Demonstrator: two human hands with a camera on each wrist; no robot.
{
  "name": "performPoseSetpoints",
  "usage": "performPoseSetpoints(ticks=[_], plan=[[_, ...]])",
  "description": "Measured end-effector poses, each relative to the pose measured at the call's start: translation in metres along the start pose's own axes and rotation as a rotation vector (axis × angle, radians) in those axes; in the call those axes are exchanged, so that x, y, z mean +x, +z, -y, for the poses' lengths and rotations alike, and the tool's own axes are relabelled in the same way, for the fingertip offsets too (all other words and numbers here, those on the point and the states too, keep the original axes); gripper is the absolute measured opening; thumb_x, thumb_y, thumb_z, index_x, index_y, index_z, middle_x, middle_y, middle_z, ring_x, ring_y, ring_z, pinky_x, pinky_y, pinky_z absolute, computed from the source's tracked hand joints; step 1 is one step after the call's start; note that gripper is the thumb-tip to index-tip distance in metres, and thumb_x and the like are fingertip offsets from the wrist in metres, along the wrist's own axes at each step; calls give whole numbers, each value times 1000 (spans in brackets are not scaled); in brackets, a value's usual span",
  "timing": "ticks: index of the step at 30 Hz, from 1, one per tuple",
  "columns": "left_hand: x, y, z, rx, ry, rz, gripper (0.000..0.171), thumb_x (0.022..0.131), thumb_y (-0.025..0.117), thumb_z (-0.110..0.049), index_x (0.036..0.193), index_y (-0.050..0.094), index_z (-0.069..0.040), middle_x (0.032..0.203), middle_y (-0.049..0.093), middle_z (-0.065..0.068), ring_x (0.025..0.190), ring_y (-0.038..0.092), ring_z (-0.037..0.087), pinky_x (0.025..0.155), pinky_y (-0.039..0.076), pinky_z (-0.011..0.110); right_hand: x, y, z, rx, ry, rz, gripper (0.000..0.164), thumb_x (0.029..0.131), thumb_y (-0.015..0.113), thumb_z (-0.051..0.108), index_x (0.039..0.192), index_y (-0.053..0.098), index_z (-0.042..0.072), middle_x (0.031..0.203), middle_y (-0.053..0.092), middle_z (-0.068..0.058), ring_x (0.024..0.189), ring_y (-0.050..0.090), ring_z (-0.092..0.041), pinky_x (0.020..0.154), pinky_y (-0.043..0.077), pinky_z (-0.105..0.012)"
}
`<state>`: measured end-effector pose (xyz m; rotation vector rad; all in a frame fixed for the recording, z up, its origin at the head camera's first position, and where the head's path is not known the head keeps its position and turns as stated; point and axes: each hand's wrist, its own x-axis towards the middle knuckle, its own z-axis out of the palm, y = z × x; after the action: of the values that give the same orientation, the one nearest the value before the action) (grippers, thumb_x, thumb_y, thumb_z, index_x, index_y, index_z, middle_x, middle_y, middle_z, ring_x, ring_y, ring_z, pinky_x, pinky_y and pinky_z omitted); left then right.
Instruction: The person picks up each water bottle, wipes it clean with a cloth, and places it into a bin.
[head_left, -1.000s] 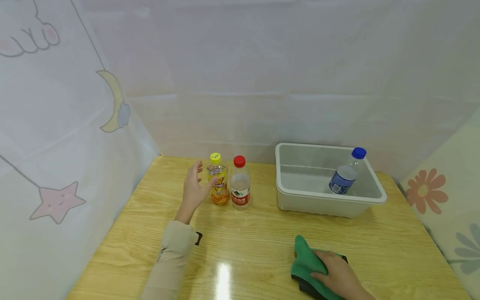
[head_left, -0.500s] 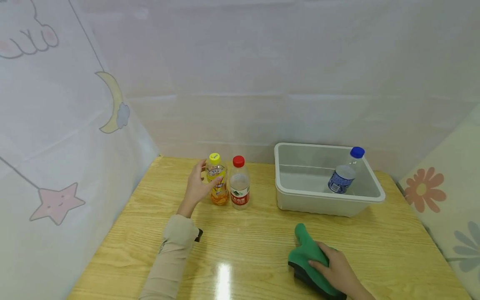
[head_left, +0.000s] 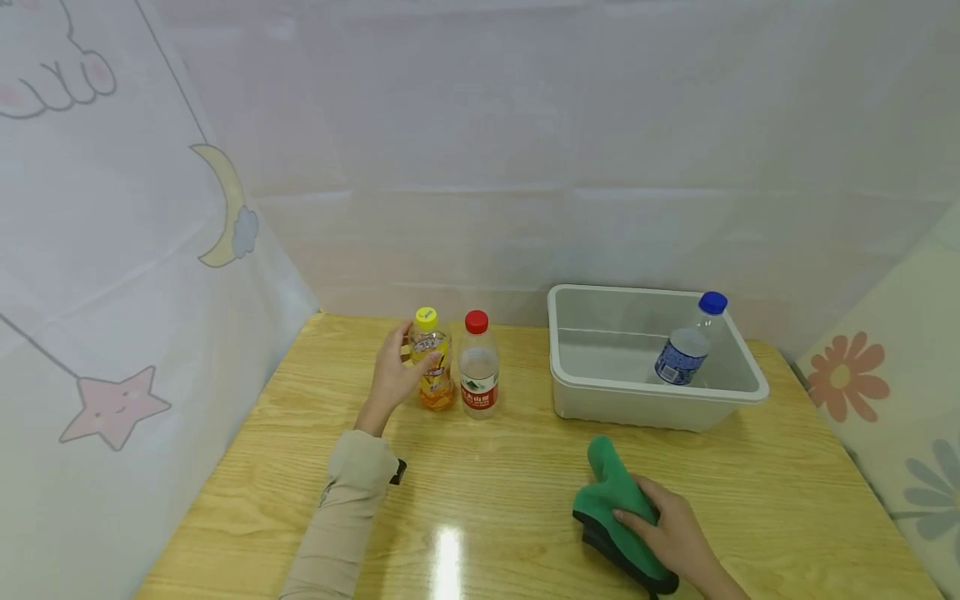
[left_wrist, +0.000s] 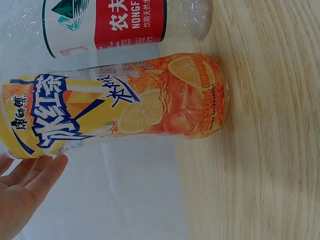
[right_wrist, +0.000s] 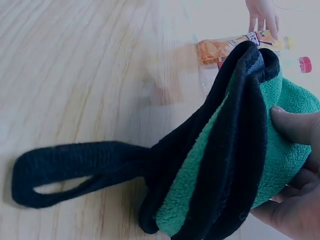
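A yellow-capped bottle (head_left: 436, 390) of orange-labelled drink stands within the left grip (head_left: 393, 371), its base on the bench (head_left: 495, 500). This grip is parted about as wide as the bottle, thumb across the front and fingers round the far side, touching it at the upper label. Just right of that grip, beyond the drink, stands a red-capped bottle (head_left: 478, 367) with a red and white label; it is upright.

The right grip (head_left: 671, 533) is closed on a green cloth (head_left: 622, 492), thumb on the upper face and fingers beneath, the folds bunched between them. The cloth has black edging, and a black loop (right_wrist: 65, 150) juts from it on the side away from this grip.

Beyond the right grip sits a pale box (head_left: 637, 406), where a blue-capped bottle (head_left: 682, 354) leans, cap above the rim. Behind the left grip are a beige sleeve (head_left: 337, 508) and a small black object (head_left: 398, 472) at the wrist. A pale backdrop (head_left: 450, 167) rises beyond both grips.
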<state>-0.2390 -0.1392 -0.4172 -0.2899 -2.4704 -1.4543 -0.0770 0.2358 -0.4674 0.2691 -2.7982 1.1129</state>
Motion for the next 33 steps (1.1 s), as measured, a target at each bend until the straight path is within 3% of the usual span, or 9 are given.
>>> performPoseSetpoints(ticks=[15, 23, 31, 33], plan=[[-22, -12, -9, -5, 47, -21, 69, 83, 68, -26, 135, 34, 2, 124, 45, 19, 111, 45, 31, 86, 47, 45, 4, 1, 6, 51, -9, -43, 43, 72, 76, 9, 110, 60, -3, 100, 65, -14, 83, 63, -25, 65, 51, -28], [-33, -16, -21, 8, 112, -12, 66, 82, 69, -26, 133, 38, 3, 121, 47, 18, 108, 47, 31, 83, 49, 44, 7, 1, 6, 85, -40, -85, 43, 74, 74, 5, 113, 58, -5, 100, 64, -16, 83, 63, -26, 61, 53, -29], [-48, -11, -31, -1, 158, 49, 65, 81, 71, -25, 131, 41, 2, 121, 49, 15, 108, 49, 32, 81, 50, 45, 10, 3, 10, 113, -91, -120, 45, 73, 73, 1, 114, 56, -6, 100, 64, -18, 84, 61, -16, 60, 53, -29], [-51, -10, -33, -1, 177, 53, 66, 79, 72, -22, 132, 41, 2, 121, 49, 16, 107, 49, 32, 80, 50, 45, 11, 4, 11, 120, -95, -120, 47, 73, 73, 1, 116, 55, -6, 103, 63, -19, 85, 61, -19, 60, 53, -30]])
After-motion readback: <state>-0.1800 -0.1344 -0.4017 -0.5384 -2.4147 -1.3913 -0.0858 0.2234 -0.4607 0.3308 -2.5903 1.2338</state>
